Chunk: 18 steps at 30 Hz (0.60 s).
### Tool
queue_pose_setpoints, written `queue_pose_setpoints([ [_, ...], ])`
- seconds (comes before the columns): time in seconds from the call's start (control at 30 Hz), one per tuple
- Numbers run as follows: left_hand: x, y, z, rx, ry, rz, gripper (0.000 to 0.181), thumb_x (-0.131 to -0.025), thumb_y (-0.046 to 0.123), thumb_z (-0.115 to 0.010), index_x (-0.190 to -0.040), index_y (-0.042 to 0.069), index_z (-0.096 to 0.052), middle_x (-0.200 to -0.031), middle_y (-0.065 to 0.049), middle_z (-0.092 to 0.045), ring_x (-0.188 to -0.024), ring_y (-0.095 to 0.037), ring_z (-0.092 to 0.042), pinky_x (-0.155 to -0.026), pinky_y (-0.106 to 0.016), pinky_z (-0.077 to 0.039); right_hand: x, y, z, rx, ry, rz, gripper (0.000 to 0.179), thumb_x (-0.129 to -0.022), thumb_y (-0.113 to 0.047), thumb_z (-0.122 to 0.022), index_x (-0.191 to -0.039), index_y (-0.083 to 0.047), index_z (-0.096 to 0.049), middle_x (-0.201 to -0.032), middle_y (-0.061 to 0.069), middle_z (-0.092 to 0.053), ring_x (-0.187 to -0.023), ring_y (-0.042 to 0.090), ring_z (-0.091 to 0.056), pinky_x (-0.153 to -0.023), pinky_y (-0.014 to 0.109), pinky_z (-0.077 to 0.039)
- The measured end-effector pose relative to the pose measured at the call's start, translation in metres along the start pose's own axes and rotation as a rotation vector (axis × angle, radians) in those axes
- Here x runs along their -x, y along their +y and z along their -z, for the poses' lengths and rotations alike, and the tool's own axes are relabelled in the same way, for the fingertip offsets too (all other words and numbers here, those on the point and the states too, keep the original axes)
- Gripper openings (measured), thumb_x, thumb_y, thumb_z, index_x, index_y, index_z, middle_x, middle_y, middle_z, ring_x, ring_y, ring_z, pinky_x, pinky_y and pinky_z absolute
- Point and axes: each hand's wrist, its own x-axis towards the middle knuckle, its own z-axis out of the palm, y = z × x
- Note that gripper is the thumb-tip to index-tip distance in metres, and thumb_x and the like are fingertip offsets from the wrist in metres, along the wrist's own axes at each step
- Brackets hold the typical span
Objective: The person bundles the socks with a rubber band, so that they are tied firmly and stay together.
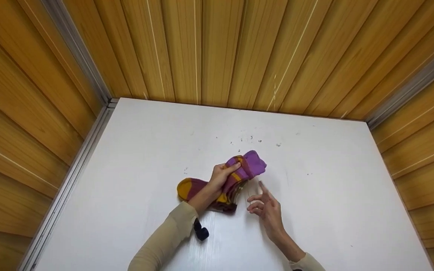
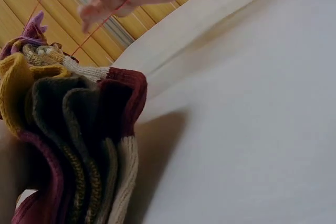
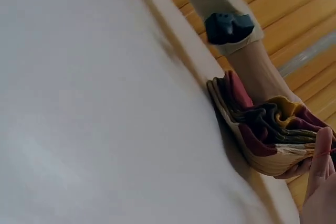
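Note:
My left hand [image 1: 221, 177] grips a bundle of folded knit socks [image 1: 254, 164] around its middle, over the table. The socks are purple, maroon and mustard, with a mustard toe at the left. In the left wrist view, layered dark, cream and maroon sock [image 2: 126, 177] folds face the camera. A thin red string [image 2: 100, 26] runs from the bundle to my right hand [image 1: 270, 211] and passes round a finger. That hand is just right of the socks, its index finger extended and the others bent. In the right wrist view, the red string [image 3: 326, 153] crosses a finger.
The white table [image 1: 326, 188] has small dark marks [image 1: 259, 141] beyond the socks. Wood-patterned walls [image 1: 217, 52] rise behind and on both sides, with metal rails [image 1: 77, 45] at the corners. A black camera [image 1: 202, 232] sits on the left wrist.

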Motion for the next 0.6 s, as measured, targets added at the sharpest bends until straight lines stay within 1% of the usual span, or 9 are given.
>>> queue_pose_setpoints([
  [0.07,0.001,-0.002,-0.001,-0.006,-0.009,-0.008,0.016,-0.090,0.024,-0.075,-0.086,0.009,-0.072,-0.072,0.003,-0.073,-0.065,-0.009,-0.068,-0.061,-0.021,-0.055,0.003,0.000,0.001,-0.006,-0.024,0.020,0.049,-0.113,-0.030,-0.035,-0.129,0.008,-0.062,-0.084,-0.004,-0.070,-0.068,0.005,-0.065,-0.062,0.017,-0.055],
  [0.13,0.003,-0.003,-0.001,-0.015,-0.019,-0.016,0.016,-0.090,0.024,-0.075,-0.087,0.008,-0.073,-0.073,0.003,-0.073,-0.065,-0.009,-0.068,-0.062,-0.021,-0.055,0.004,0.000,0.003,0.037,-0.090,0.142,0.053,-0.112,-0.034,-0.035,-0.117,0.006,-0.070,-0.082,-0.001,-0.071,-0.066,0.005,-0.063,-0.058,0.017,-0.052],
  [0.2,0.003,-0.004,-0.001,-0.022,-0.020,-0.027,0.017,-0.090,0.024,-0.075,-0.088,0.007,-0.073,-0.074,0.003,-0.073,-0.066,-0.009,-0.068,-0.062,-0.021,-0.056,0.002,0.000,0.004,0.127,-0.155,0.309,0.051,-0.111,-0.033,-0.035,-0.131,0.004,-0.064,-0.088,0.001,-0.071,-0.064,0.007,-0.063,-0.056,0.020,-0.052],
  [0.27,0.003,-0.005,-0.001,-0.022,-0.017,-0.036,0.017,-0.090,0.024,-0.075,-0.089,0.007,-0.074,-0.074,0.003,-0.073,-0.066,-0.009,-0.068,-0.062,-0.021,-0.056,0.000,-0.002,0.004,0.207,-0.172,0.396,0.057,-0.112,-0.035,-0.032,-0.156,0.001,-0.037,-0.097,0.003,-0.071,-0.065,0.010,-0.065,-0.055,0.024,-0.054],
  [0.33,0.003,-0.005,-0.001,-0.016,-0.013,-0.041,0.017,-0.090,0.024,-0.075,-0.089,0.007,-0.074,-0.075,0.003,-0.073,-0.066,-0.009,-0.068,-0.062,-0.021,-0.056,-0.001,-0.004,0.003,0.250,-0.129,0.349,0.064,-0.112,-0.038,-0.029,-0.164,-0.005,-0.011,-0.102,0.003,-0.069,-0.065,0.012,-0.068,-0.056,0.027,-0.057],
  [0.4,0.004,-0.005,-0.002,-0.009,-0.008,-0.045,0.016,-0.090,0.023,-0.075,-0.088,0.008,-0.073,-0.074,0.003,-0.073,-0.066,-0.009,-0.068,-0.062,-0.021,-0.056,0.001,-0.007,-0.001,0.244,-0.053,0.198,0.063,-0.113,-0.039,-0.025,-0.165,-0.013,-0.003,-0.101,0.001,-0.066,-0.066,0.012,-0.069,-0.058,0.029,-0.059],
  [0.47,0.004,-0.006,-0.002,-0.006,-0.006,-0.053,0.016,-0.090,0.023,-0.075,-0.087,0.008,-0.073,-0.075,0.004,-0.073,-0.066,-0.008,-0.068,-0.061,-0.021,-0.056,0.005,-0.010,-0.007,0.176,0.017,0.043,0.062,-0.113,-0.040,-0.023,-0.165,-0.010,-0.010,-0.097,-0.001,-0.063,-0.066,0.011,-0.069,-0.060,0.027,-0.059],
  [0.5,0.004,-0.007,-0.002,-0.007,-0.005,-0.057,0.016,-0.091,0.023,-0.075,-0.087,0.008,-0.073,-0.074,0.004,-0.073,-0.065,-0.008,-0.068,-0.061,-0.021,-0.056,0.007,-0.011,-0.010,0.133,0.050,-0.012,0.060,-0.113,-0.040,-0.024,-0.164,-0.008,-0.018,-0.094,-0.001,-0.062,-0.066,0.010,-0.068,-0.060,0.025,-0.058],
  [0.6,0.004,-0.008,-0.003,-0.013,-0.010,-0.065,0.015,-0.092,0.021,-0.074,-0.088,0.007,-0.073,-0.074,0.004,-0.073,-0.066,-0.008,-0.067,-0.061,-0.021,-0.055,0.010,-0.014,-0.018,0.040,0.080,-0.095,0.056,-0.113,-0.040,-0.027,-0.151,-0.002,-0.042,-0.086,-0.002,-0.058,-0.063,0.008,-0.063,-0.058,0.021,-0.053],
])
